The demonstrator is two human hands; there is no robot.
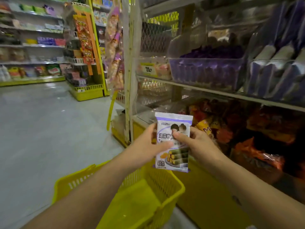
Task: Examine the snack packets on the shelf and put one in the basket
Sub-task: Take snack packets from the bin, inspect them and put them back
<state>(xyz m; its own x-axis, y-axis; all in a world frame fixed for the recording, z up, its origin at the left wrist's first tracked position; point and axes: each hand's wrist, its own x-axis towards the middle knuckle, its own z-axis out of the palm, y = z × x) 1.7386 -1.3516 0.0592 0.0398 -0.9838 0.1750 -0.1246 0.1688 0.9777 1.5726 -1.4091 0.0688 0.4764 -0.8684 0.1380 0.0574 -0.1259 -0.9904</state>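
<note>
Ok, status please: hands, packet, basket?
Left hand and right hand both grip packet by its sides. Packet upright, front toward camera, not yet in basket. Basket below, nothing blocks it.

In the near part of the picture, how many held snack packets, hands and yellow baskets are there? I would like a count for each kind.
Held snack packet: 1
Hands gripping it: 2, left hand and right hand
Yellow basket: 1
Total: 4
</note>
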